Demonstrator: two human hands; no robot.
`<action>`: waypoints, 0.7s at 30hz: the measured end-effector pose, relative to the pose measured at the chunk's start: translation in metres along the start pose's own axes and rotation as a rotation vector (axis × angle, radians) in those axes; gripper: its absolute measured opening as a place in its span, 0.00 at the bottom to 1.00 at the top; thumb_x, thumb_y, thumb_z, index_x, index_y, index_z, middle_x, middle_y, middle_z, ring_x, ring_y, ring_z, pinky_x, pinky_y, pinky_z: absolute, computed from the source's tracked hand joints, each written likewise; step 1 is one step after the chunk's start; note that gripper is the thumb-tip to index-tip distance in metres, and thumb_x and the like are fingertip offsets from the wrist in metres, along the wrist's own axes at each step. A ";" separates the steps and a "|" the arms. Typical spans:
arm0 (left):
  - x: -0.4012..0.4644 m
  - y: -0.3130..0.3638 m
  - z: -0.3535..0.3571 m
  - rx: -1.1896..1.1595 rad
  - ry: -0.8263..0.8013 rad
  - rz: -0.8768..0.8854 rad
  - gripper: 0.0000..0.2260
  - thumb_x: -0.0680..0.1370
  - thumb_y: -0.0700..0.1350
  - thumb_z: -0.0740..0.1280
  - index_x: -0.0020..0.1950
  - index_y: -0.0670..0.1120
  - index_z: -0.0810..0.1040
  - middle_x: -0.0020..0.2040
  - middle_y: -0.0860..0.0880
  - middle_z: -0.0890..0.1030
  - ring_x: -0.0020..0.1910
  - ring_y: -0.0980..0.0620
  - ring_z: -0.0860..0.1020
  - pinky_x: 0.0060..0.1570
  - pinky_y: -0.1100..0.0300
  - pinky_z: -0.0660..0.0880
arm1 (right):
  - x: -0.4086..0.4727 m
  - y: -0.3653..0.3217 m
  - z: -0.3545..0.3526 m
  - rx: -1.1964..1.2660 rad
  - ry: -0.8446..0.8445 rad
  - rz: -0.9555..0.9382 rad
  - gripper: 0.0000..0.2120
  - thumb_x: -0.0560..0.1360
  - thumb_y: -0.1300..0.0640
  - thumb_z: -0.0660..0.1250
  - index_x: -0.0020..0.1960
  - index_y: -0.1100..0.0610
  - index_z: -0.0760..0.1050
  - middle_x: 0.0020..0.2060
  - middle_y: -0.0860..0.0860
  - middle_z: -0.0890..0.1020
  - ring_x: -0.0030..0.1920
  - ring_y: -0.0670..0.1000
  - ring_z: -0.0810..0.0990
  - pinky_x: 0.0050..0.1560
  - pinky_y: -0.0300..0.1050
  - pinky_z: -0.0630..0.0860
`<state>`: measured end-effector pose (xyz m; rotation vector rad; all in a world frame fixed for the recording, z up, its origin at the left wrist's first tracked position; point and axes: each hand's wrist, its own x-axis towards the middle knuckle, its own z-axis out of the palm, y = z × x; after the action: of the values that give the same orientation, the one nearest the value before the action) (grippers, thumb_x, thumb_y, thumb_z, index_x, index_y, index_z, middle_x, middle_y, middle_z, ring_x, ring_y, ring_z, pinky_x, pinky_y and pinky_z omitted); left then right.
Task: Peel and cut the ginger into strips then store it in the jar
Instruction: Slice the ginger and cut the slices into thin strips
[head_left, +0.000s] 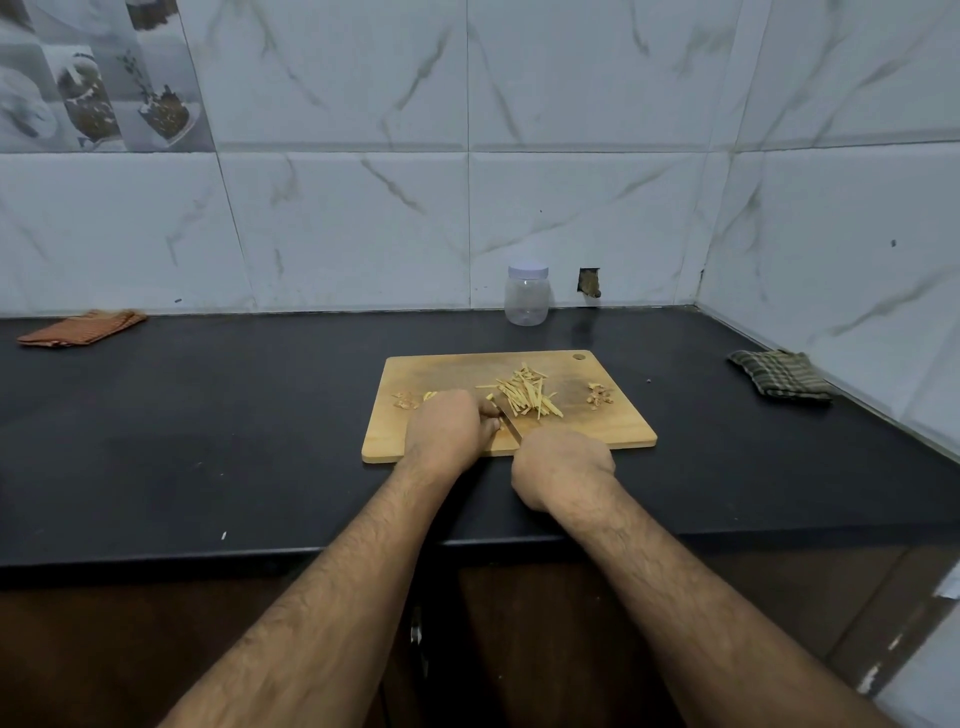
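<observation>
My left hand (451, 422) sits curled on the cutting board (613, 426), fingers bunched over the last piece of ginger (491, 399), of which only a pale sliver shows past the knuckles; my right hand (563, 462) is closed round the handle of the knife (511, 427), whose blade angles up and leftward to meet those fingertips. I judge this to be the slicing step, well along; a loose heap of ginger strips (524, 397) lies just right of the blade, and peel scraps (599, 396) lie near the board's right side, with more (405, 400) at its left.

To do it well I would keep the left fingertips tucked back (the blade is very close to them), take thin even slices, and sweep each lot toward the heap rather than off the board.

The board's near edge lies close to the counter (208, 441) front, so my right hand already hangs partly past the board; I would not pull it further toward me. The jar (526, 301), lid on, stands against the wall behind the board, well apart; open dark counter lies on both sides, with folded cloths far off at each end.
</observation>
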<state>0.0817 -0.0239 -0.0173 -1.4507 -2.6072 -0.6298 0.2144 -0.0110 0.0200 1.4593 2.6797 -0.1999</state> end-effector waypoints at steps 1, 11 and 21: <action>-0.001 0.000 0.001 0.011 0.006 0.008 0.11 0.80 0.52 0.66 0.60 0.57 0.83 0.54 0.53 0.85 0.54 0.50 0.81 0.51 0.56 0.77 | 0.000 0.001 0.000 -0.002 -0.001 -0.003 0.12 0.81 0.56 0.61 0.63 0.57 0.76 0.58 0.53 0.80 0.51 0.53 0.77 0.46 0.47 0.72; -0.002 0.002 0.001 0.039 0.020 0.036 0.11 0.81 0.50 0.64 0.58 0.55 0.84 0.53 0.52 0.85 0.53 0.49 0.81 0.48 0.57 0.76 | -0.004 0.009 0.005 0.016 -0.024 0.015 0.09 0.82 0.53 0.60 0.55 0.55 0.77 0.43 0.51 0.76 0.45 0.53 0.77 0.47 0.47 0.77; -0.005 -0.001 0.012 -0.266 0.114 -0.174 0.05 0.76 0.53 0.72 0.48 0.54 0.85 0.44 0.55 0.84 0.44 0.55 0.79 0.40 0.60 0.71 | 0.001 0.011 0.001 0.082 0.111 -0.013 0.13 0.82 0.54 0.58 0.62 0.56 0.76 0.58 0.52 0.80 0.56 0.54 0.79 0.47 0.47 0.72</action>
<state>0.0847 -0.0233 -0.0294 -1.2121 -2.6585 -1.0819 0.2229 -0.0044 0.0177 1.5189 2.8008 -0.2394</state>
